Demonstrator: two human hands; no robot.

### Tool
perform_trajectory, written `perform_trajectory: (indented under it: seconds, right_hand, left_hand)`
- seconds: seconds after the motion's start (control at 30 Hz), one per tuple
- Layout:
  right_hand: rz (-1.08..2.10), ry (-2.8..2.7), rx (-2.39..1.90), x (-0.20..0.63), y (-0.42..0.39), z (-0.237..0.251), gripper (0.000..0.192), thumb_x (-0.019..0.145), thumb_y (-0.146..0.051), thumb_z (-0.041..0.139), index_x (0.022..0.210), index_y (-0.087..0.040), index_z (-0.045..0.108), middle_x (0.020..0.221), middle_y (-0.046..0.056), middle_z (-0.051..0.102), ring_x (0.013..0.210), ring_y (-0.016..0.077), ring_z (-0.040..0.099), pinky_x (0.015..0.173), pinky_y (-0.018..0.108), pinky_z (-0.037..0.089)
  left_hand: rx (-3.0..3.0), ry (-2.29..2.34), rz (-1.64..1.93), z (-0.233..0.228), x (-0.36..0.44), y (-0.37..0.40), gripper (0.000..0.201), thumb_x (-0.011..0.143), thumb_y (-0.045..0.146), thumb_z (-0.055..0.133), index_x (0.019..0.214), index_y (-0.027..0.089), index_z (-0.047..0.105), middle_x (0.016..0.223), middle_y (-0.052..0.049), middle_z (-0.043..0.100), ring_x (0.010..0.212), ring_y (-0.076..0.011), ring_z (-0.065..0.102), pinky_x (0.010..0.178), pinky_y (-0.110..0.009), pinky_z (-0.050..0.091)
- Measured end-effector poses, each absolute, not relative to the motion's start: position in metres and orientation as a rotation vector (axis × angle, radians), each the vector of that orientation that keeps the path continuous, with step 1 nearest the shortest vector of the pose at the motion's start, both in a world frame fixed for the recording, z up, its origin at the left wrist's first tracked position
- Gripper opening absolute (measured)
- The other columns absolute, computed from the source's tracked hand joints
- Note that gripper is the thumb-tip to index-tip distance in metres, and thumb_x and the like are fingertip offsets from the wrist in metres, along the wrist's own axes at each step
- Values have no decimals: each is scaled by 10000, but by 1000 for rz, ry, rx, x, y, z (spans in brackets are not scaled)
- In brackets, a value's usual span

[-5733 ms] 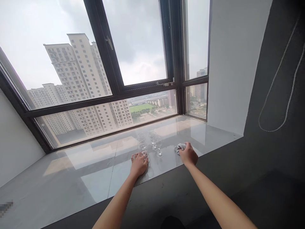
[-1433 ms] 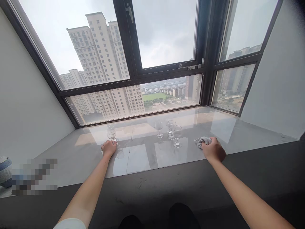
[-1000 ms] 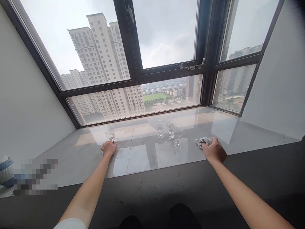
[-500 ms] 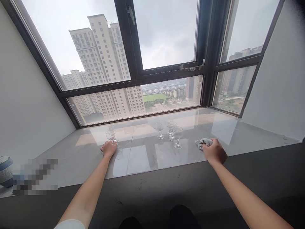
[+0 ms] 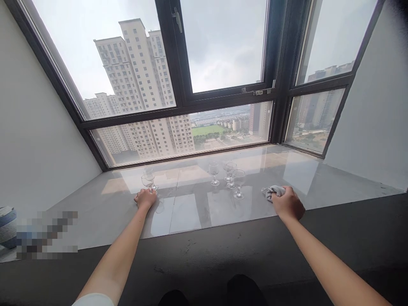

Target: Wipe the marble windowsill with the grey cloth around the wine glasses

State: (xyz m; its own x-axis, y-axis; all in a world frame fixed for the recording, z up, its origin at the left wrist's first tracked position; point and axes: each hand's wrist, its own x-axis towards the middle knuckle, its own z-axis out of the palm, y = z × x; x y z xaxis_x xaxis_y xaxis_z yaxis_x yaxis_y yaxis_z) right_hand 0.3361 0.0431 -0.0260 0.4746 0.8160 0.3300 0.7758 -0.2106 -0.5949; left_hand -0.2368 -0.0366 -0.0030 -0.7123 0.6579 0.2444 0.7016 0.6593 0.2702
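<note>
Three stemmed glasses (image 5: 230,179) stand upright mid-sill (image 5: 191,208), none bearing readable writing. Well left of them, the left hand (image 5: 145,199) lies knuckles-up at the foot of a fourth glass (image 5: 148,181); whether it grips is unclear. Just right of the trio, the right hand (image 5: 287,203) is curled around a grey cloth (image 5: 272,191).

Left hand (image 5: 145,199) with a stemmed glass (image 5: 148,181), now well left of the glass cluster (image 5: 230,177)

Both bare arms stretch forward from the lower frame; left hand (image 5: 145,199) lies palm-down left of centre, right hand (image 5: 287,204) curled at right.
</note>
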Motion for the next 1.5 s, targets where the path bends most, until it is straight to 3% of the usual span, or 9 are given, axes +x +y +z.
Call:
perform_trajectory:
  seconds: [0.3,0.6,0.83,0.93,1.13,1.2,1.37,1.5]
  right_hand:
    - [78,-1322,-1988,337,44,-27,399,807,-442,497,1139,-228,553,1072,102,631,778,220,586,614,301,390]
    - [80,-1314,-1999,336,45,-27,399,817,-457,494,1140,-231,556,1084,93,634,802,222,597,611,287,378]
    - [58,-1322,-1996,335,43,-24,383,832,-434,470,1140,-220,551,1073,82,634,808,209,595,587,272,352]
    - [68,-1336,-1985,334,41,-22,355,845,-407,460,1138,-225,543,1078,76,629,805,196,591,588,263,348]
    - [102,-1349,-1994,333,42,-21,375,871,-421,443,1173,-220,538,1114,86,618,784,185,590,572,253,348]
    - [110,-1351,-1990,333,43,-21,377,870,-413,447,1181,-219,536,1126,90,614,796,184,591,580,251,349]
    - [103,-1344,-1956,333,45,-22,353,860,-389,463,1159,-219,540,1112,83,616,808,186,593,580,252,341]
    - [116,-1324,-1950,332,45,-20,334,853,-358,479,1146,-211,542,1097,88,614,833,183,596,593,248,341]
  left_hand:
    - [-1076,-2759,-597,-4,-242,-36,400,841,453,366,911,217,682,1206,-161,577,1177,-339,492,1001,-487,312]
    - [-1037,-2779,-637,-4,-246,-36,435,820,502,392,1007,201,644,1220,-173,569,1165,-350,496,982,-466,352]
    - [-751,-2574,-1043,4,-235,-49,500,790,439,450,1219,183,439,1257,-155,518,1197,-326,443,990,-425,366]
    - [-567,-2500,-1169,4,-232,-58,433,809,412,412,1170,172,422,1226,-179,499,1159,-336,454,943,-444,387]
    - [-642,-2397,-1333,17,-210,-61,303,703,359,519,949,192,458,992,-102,544,1006,-307,511,843,-418,415]
    - [-781,-2306,-1379,28,-184,-56,242,731,355,495,912,199,456,916,-68,535,919,-260,523,807,-387,419]
    - [-1825,-2130,-1385,38,-76,-27,244,796,415,497,928,211,517,777,1,530,723,-160,515,706,-299,427]
    - [-2337,-2131,-1371,21,24,5,561,721,502,622,1172,184,518,1034,-77,575,898,-195,559,784,-325,454]
